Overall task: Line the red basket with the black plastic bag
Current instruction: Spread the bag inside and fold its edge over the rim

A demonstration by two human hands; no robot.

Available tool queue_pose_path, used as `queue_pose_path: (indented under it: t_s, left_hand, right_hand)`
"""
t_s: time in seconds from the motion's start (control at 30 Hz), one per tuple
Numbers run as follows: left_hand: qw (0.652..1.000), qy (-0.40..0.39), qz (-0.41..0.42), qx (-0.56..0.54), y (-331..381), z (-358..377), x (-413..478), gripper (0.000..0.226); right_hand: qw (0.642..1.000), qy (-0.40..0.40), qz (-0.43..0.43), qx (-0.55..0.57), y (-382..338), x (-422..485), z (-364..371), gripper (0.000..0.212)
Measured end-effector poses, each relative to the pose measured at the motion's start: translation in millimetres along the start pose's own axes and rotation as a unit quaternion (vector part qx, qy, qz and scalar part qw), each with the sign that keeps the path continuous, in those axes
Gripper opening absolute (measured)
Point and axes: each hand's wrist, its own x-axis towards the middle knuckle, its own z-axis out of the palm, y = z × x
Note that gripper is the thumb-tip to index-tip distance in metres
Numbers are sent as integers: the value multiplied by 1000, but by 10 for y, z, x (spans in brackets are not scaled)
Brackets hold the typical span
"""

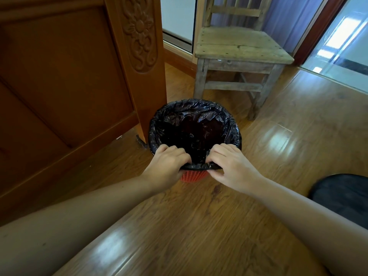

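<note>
The red basket [192, 176] stands on the wooden floor, only a strip of its mesh wall showing below the near rim. The black plastic bag [194, 124] sits inside it and is folded over the rim all the way round. My left hand [169, 162] grips the bag's edge at the near-left rim, fingers curled over it. My right hand [232, 166] pinches the bag's edge at the near-right rim. The two hands are a short gap apart on the near side.
A carved wooden bed frame [139, 56] stands close on the basket's left. A worn wooden chair [239, 46] is just behind the basket. A dark cushion-like object [342, 194] lies on the floor at the right. Glossy wood flooring [199, 226] spreads around.
</note>
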Motion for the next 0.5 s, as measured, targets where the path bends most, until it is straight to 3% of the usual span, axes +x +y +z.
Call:
queue_pose_path:
  t_s: [0.2, 0.37, 0.5]
  left_hand:
    - [1000, -2, -3, 8, -106, -37, -3, 21]
    - [1000, -1, -6, -9, -153, -59, 5, 14]
    - [1000, 0, 17, -23, -20, -37, 27, 32]
  right_hand:
    - [1000, 8, 18, -2, 64, -3, -30, 17]
    - [1000, 7, 14, 1, 57, -4, -34, 18]
    - [1000, 10, 18, 10, -11, 43, 4, 16]
